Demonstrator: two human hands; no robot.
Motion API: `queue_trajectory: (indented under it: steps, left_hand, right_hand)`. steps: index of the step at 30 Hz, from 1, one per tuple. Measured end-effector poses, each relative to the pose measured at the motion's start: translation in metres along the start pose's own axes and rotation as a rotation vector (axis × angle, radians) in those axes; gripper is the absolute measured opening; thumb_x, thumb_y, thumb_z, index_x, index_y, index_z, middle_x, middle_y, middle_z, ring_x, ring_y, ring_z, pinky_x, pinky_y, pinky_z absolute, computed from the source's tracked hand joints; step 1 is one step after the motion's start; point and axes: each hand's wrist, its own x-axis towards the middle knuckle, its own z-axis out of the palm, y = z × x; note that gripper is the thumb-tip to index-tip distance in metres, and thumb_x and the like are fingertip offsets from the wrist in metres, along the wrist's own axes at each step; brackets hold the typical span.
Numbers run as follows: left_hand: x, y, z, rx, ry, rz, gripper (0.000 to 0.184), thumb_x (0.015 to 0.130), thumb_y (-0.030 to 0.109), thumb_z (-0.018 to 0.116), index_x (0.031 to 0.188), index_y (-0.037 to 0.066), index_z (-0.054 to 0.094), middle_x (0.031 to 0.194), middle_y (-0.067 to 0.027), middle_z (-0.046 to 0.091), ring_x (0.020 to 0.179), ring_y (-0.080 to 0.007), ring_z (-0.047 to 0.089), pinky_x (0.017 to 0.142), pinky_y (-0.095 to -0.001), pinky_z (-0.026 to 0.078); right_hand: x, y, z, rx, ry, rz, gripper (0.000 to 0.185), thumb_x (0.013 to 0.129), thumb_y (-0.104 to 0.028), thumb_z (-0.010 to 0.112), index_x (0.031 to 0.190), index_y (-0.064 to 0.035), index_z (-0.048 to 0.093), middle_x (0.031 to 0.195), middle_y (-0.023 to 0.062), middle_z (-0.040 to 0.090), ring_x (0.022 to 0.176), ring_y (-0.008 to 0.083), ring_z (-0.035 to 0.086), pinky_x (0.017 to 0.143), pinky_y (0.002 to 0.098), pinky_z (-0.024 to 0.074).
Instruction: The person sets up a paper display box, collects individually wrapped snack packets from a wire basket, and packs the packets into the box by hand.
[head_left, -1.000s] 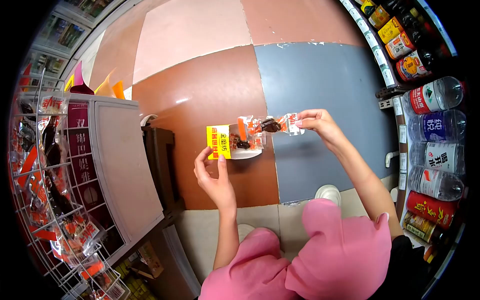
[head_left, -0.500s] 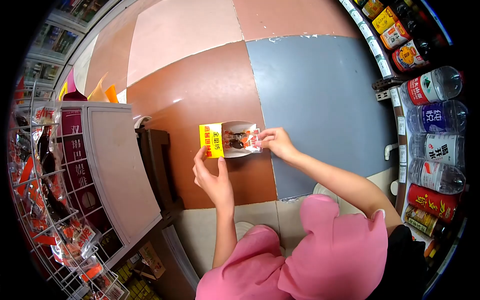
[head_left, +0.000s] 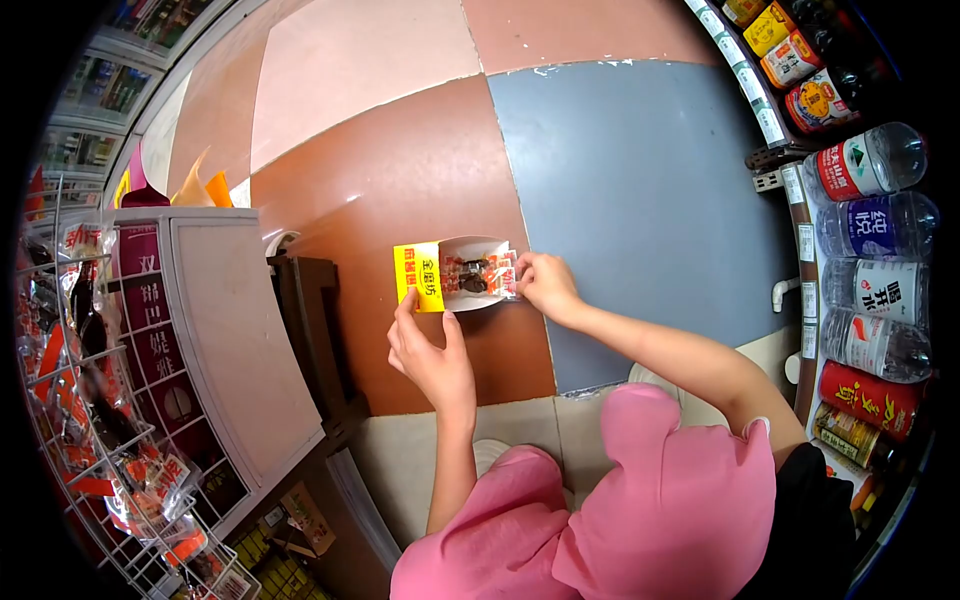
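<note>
A small open cardboard display box [head_left: 418, 278] with a yellow printed end shows in the middle of the head view. Inside it lie red and clear snack packets [head_left: 478, 276] with dark contents. My left hand [head_left: 432, 358] holds the box at its lower left, index finger on the yellow end and thumb at the lower side. At the box's right end, the fingers of my right hand [head_left: 548, 287] are pinched on the edge of the packets. Whether the box rests on the floor cannot be made out.
On the left stand a wire rack [head_left: 95, 350] of hanging packets and a pale cabinet [head_left: 240, 340]. Bottles [head_left: 875, 225] and a red can [head_left: 868, 398] line the shelf on the right. Large brown, pink and grey tiles [head_left: 640, 200] cover the floor.
My right hand has curled its fingers more at the box's right end. The box and my left hand have barely shifted.
</note>
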Motion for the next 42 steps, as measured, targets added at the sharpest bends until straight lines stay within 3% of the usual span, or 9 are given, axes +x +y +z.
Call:
queue_trajectory:
  steps: [7, 16, 19, 20, 26, 29, 30, 35, 42]
  left_hand:
    - [-0.001, -0.003, 0.0, 0.011, -0.027, -0.003, 0.048, 0.087, 0.015, 0.067, 0.131, 0.005, 0.051, 0.127, -0.0095, 0.058, 0.122, -0.0263, 0.047, 0.104, -0.0437, 0.027]
    - [-0.004, 0.0, -0.001, -0.005, -0.044, -0.004, 0.053, 0.085, 0.015, 0.067, 0.133, 0.006, 0.048, 0.133, -0.0087, 0.055, 0.124, -0.0277, 0.044, 0.104, -0.0462, 0.025]
    - [-0.003, 0.009, -0.006, -0.049, -0.043, 0.006, 0.053, 0.086, 0.017, 0.068, 0.135, 0.008, 0.049, 0.133, -0.0094, 0.055, 0.125, -0.0274, 0.043, 0.106, -0.0439, 0.024]
    - [-0.003, 0.014, -0.01, -0.065, -0.038, 0.009, 0.053, 0.087, 0.018, 0.068, 0.135, 0.009, 0.049, 0.132, -0.0097, 0.055, 0.126, -0.0271, 0.043, 0.107, -0.0428, 0.024]
    - [0.004, 0.041, -0.037, -0.14, 0.002, 0.086, 0.057, 0.084, 0.014, 0.069, 0.136, 0.008, 0.047, 0.133, -0.0093, 0.053, 0.124, -0.0273, 0.043, 0.104, -0.0422, 0.025]
    - [0.008, 0.049, -0.052, -0.143, 0.044, 0.113, 0.058, 0.082, 0.014, 0.07, 0.135, 0.008, 0.048, 0.133, -0.0088, 0.053, 0.123, -0.0271, 0.044, 0.103, -0.0419, 0.026]
    - [0.01, 0.053, -0.058, -0.194, 0.019, 0.103, 0.058, 0.082, 0.016, 0.07, 0.134, 0.005, 0.048, 0.14, -0.0099, 0.051, 0.124, -0.0297, 0.044, 0.103, -0.0453, 0.025]
    - [0.013, 0.063, -0.077, -0.219, 0.112, 0.151, 0.058, 0.079, 0.013, 0.071, 0.133, 0.009, 0.051, 0.136, -0.0063, 0.055, 0.122, -0.0262, 0.046, 0.101, -0.0413, 0.027]
    - [0.022, 0.085, -0.121, -0.366, 0.186, 0.185, 0.054, 0.08, 0.014, 0.072, 0.131, 0.009, 0.053, 0.135, -0.0079, 0.056, 0.121, -0.0278, 0.047, 0.101, -0.0418, 0.03]
  right_hand:
    - [-0.006, -0.004, -0.003, -0.115, 0.054, -0.027, 0.047, 0.074, -0.024, 0.081, 0.102, -0.0091, 0.045, 0.064, 0.0063, 0.064, 0.067, 0.0289, 0.066, 0.062, 0.0446, 0.0483]
    - [-0.019, -0.022, -0.018, -0.045, 0.142, -0.013, 0.046, 0.078, -0.029, 0.079, 0.102, -0.0095, 0.044, 0.059, 0.0031, 0.06, 0.055, 0.0239, 0.06, 0.053, 0.04, 0.0429]
    - [-0.023, -0.039, -0.02, 0.134, 0.198, -0.083, 0.041, 0.08, -0.028, 0.076, 0.1, -0.0086, 0.045, 0.057, 0.0032, 0.059, 0.051, 0.0214, 0.057, 0.05, 0.0378, 0.0408]
    - [-0.024, -0.047, -0.022, 0.216, 0.212, -0.14, 0.036, 0.083, -0.023, 0.074, 0.098, -0.0072, 0.046, 0.056, 0.0018, 0.056, 0.048, 0.0152, 0.053, 0.048, 0.0332, 0.0379]
    - [-0.044, -0.144, -0.061, 0.639, 0.047, -0.361, 0.028, 0.088, -0.011, 0.07, 0.103, -0.0052, 0.047, 0.061, -0.0007, 0.055, 0.054, 0.0044, 0.051, 0.048, 0.0225, 0.0369]
    - [-0.065, -0.213, -0.094, 0.494, -0.029, -0.487, 0.028, 0.087, -0.01, 0.068, 0.107, -0.003, 0.05, 0.067, 0.0031, 0.06, 0.061, 0.0071, 0.056, 0.055, 0.0224, 0.0421]
    - [-0.065, -0.234, -0.101, 0.442, -0.031, -0.606, 0.028, 0.087, -0.01, 0.068, 0.107, -0.0026, 0.051, 0.069, 0.004, 0.06, 0.064, 0.0081, 0.057, 0.059, 0.024, 0.0434]
    - [-0.076, -0.336, -0.12, 0.294, 0.002, -0.992, 0.028, 0.084, -0.012, 0.068, 0.107, -0.0028, 0.056, 0.082, 0.0072, 0.064, 0.079, 0.0141, 0.059, 0.074, 0.0317, 0.0458]
    - [-0.065, -0.472, -0.11, 0.07, 0.235, -1.383, 0.024, 0.081, -0.016, 0.07, 0.101, -0.0033, 0.065, 0.09, 0.0078, 0.067, 0.09, 0.024, 0.057, 0.083, 0.0365, 0.0445]
